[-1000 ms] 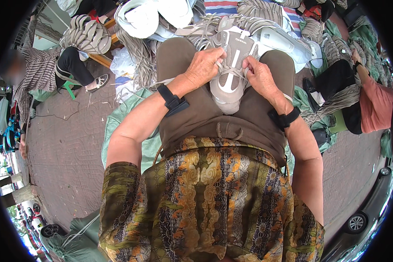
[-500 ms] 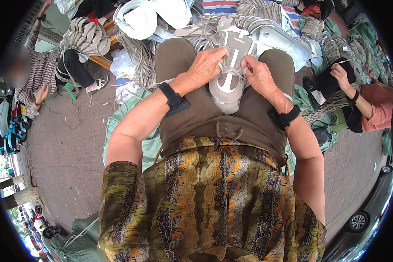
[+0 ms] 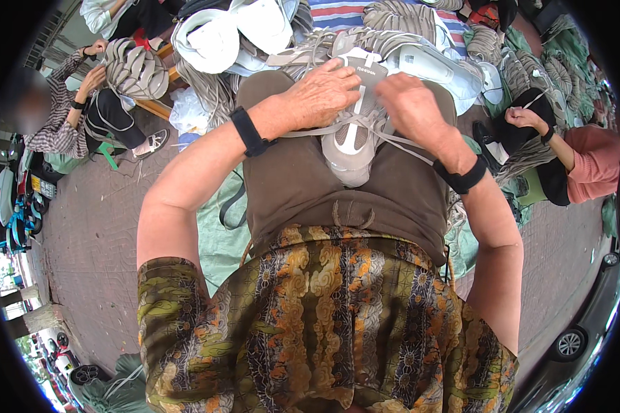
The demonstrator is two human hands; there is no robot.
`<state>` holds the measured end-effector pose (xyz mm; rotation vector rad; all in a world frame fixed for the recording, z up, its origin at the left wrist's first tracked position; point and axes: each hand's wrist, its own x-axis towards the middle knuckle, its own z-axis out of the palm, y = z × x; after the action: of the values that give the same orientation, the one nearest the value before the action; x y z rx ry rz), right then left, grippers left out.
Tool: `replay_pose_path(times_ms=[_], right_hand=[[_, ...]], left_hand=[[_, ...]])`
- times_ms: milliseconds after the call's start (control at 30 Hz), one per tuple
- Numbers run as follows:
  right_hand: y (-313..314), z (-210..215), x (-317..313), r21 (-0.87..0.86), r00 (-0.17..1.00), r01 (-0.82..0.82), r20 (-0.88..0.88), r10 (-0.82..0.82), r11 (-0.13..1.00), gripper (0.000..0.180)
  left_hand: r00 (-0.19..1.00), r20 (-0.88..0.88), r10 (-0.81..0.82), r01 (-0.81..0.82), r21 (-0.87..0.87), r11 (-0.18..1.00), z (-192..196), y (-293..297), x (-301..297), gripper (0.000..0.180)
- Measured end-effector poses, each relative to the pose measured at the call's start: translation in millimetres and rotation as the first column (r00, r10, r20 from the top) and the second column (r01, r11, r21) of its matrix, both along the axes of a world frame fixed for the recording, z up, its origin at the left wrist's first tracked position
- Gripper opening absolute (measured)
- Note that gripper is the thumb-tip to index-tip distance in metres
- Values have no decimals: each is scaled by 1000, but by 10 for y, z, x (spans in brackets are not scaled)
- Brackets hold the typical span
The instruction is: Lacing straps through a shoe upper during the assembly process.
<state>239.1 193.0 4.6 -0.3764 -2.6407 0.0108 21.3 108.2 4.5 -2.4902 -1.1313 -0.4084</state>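
A grey and white shoe upper lies on my lap, toe end toward me, with pale laces trailing across it. My left hand rests on its far left side, fingers curled over the tongue and pinching a lace. My right hand grips the right side of the upper with the lace running under it. Both wrists carry black bands. The fingertips are partly hidden behind the shoe.
Piles of grey and white shoe uppers lie ahead on a green tarp. A seated person in a striped top works at the left, another in a pink top at the right. A car wheel shows at lower right.
Both hands have shifted slightly along the laces on the shoe. The person at the right has drawn their arm inward.
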Motion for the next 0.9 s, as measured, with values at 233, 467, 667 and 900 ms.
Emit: replay_pose_path(times_ms=[233, 467, 667, 900], right_hand=[[122, -130, -162, 244, 947, -179, 305, 100, 953, 23], [140, -62, -238, 59, 844, -278, 491, 215, 959, 16], [185, -203, -253, 189, 859, -363, 448, 249, 913, 8], [252, -108, -288, 123, 824, -331, 521, 223, 936, 11]], left_hand=[[995, -102, 0, -16, -155, 988, -10, 122, -75, 9], [989, -115, -94, 56, -300, 952, -71, 158, -50, 5], [954, -269, -131, 65, -240, 969, 20, 133, -24, 8], [947, -304, -102, 47, -183, 982, 66, 42, 0, 9]])
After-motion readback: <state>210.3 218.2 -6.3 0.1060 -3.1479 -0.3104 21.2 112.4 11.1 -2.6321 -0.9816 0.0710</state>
